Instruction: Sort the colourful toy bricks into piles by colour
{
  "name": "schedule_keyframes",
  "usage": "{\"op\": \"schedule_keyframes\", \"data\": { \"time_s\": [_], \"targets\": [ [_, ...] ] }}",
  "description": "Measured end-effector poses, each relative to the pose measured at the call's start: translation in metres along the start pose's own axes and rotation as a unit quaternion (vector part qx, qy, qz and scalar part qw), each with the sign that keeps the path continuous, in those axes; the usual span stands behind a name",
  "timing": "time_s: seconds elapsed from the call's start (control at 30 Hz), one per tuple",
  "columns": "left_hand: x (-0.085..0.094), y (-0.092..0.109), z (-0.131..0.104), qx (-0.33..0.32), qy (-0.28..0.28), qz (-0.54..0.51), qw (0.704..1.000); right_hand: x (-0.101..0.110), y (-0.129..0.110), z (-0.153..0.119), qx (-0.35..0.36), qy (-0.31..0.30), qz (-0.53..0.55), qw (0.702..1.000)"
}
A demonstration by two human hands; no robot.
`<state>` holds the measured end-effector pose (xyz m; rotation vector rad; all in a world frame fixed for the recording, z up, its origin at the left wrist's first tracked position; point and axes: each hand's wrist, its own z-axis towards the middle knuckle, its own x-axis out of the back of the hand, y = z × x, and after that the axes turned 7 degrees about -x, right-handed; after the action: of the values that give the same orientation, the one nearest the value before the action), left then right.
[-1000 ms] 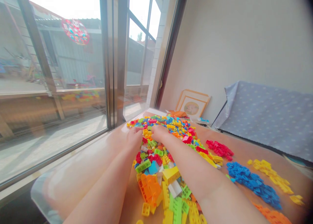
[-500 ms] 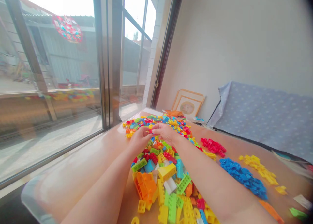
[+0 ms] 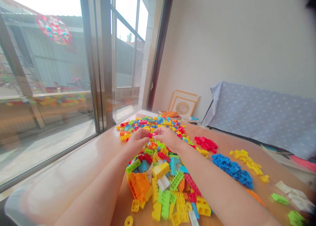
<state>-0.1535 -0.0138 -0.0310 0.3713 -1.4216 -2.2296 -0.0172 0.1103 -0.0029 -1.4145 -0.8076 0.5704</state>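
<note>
Pinching is what both your hands are doing right now: your left hand (image 3: 138, 137) and your right hand (image 3: 169, 138) are meeting fingertip to fingertip over the brick pile (image 3: 158, 152), and they're both gripping at a small red piece (image 3: 150, 135). Can't tell if you're holding one piece or two pressed together, since your fingers are covering most of it.

That red piece is sitting between your hands, toward the far half of the pile. The pile itself is running from near to far along the table (image 3: 91, 163), with a chunky orange block (image 3: 139, 186) lying at its near left and a yellow ring (image 3: 128, 221) resting nearest to you.

Over on the right you're keeping sorted heaps: a red heap (image 3: 206, 144) is lying farthest, a blue heap (image 3: 233, 170) is spreading nearer, and a yellow heap (image 3: 248, 161) is stretching just right of the blue. Some white pieces (image 3: 296, 194) and a green piece (image 3: 279, 199) are lying at the near right. Two picture frames (image 3: 182, 104) are leaning against the far wall (image 3: 237, 38).
</note>
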Motion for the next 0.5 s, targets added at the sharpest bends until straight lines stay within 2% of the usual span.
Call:
{"op": "schedule_keyframes", "data": {
  "time_s": [0.13,0.3,0.4,0.5],
  "targets": [
    [-0.004,0.011,-0.005,0.014,-0.020,0.003,1.000,-0.002,0.001,-0.007,0.018,0.014,0.006,1.000],
    [-0.006,0.015,-0.006,0.024,-0.041,-0.030,0.998,-0.002,0.002,-0.012,-0.029,0.050,0.036,0.998],
    [-0.007,0.017,-0.006,0.017,-0.050,-0.047,0.997,-0.005,0.002,-0.017,-0.055,0.021,0.049,0.997],
    [-0.008,0.019,-0.007,0.012,-0.069,-0.056,0.996,-0.010,0.003,-0.023,-0.048,-0.005,0.083,0.995]
  ]
}}
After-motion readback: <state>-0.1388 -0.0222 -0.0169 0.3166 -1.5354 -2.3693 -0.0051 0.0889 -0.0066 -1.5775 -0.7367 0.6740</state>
